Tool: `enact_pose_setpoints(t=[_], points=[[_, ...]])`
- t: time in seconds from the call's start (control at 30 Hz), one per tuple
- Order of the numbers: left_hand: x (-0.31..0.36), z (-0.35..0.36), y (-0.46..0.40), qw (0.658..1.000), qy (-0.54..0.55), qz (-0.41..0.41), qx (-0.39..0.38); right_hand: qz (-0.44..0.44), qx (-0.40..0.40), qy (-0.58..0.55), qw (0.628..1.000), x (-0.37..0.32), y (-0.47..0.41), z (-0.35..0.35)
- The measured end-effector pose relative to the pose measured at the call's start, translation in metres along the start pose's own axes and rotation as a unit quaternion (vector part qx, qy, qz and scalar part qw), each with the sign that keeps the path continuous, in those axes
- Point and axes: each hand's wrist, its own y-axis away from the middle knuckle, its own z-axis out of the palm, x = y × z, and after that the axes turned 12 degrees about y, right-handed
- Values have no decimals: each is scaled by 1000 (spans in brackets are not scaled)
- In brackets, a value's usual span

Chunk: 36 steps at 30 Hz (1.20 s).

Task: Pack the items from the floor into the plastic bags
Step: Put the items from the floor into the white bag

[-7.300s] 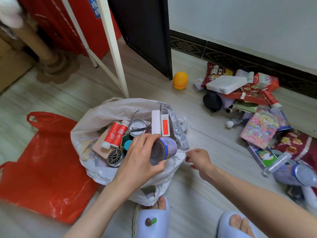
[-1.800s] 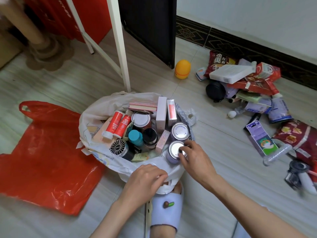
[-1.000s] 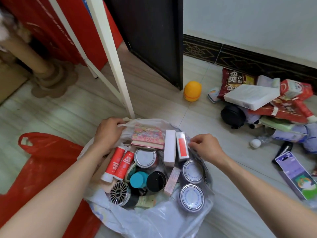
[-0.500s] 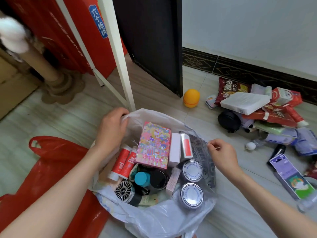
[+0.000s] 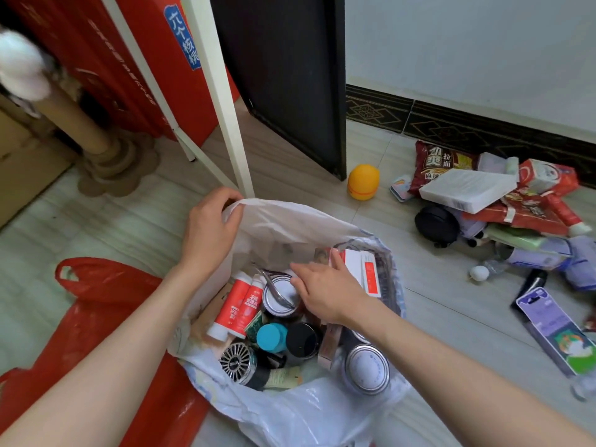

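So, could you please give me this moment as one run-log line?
left hand: grips white bag rim, lifted | right hand: reaching inside among boxes and tins | red bag: flat on floor | pile: unpacked

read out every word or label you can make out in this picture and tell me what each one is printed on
"六个核桃": blue label on the red box.
"THALIA" or similar, hard to make out: round grille in the white bag.
"劲爽 拉面": dark red noodle packet by the wall.
Too small or blurred to read: red tubes, can lids, white and red carton, purple pack, red wrappers.
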Motion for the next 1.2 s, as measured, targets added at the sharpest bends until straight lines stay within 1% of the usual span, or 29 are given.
enact_pose_setpoints(t=[0.1,0.2,0.3,0.4,0.53,0.63,0.7,0.8,0.9,1.0,1.07,1.13,1.2], points=[[-3,0,2,1000,-12,-9,-14,-24,4,94,995,5,7,8],[-2,2,6,997,-52,-10,-51,-24,66,173,982,20,23,12],[11,8,22,988,-115,3,-98,-8,99,180,979,36,43,4],[36,14,42,977,-158,55,-131,8,144,181,973,51,70,-12],[81,36,62,966,-145,105,-185,33,151,194,969,83,119,-38],[117,63,77,958,-108,146,-221,60,124,213,967,118,167,-52],[140,86,87,946,-83,178,-259,93,118,219,964,143,206,-53],[168,127,106,914,-73,231,-327,155,128,209,957,177,265,-41],[185,171,120,887,-97,250,-377,256,140,174,941,207,315,-13],[191,216,133,869,-114,252,-409,372,145,73,914,229,354,36],[193,245,147,864,-110,240,-430,440,158,16,884,235,373,71],[194,270,160,856,-107,233,-449,484,170,-31,858,236,385,98],[196,293,168,846,-118,244,-460,505,161,-51,846,239,390,114]])
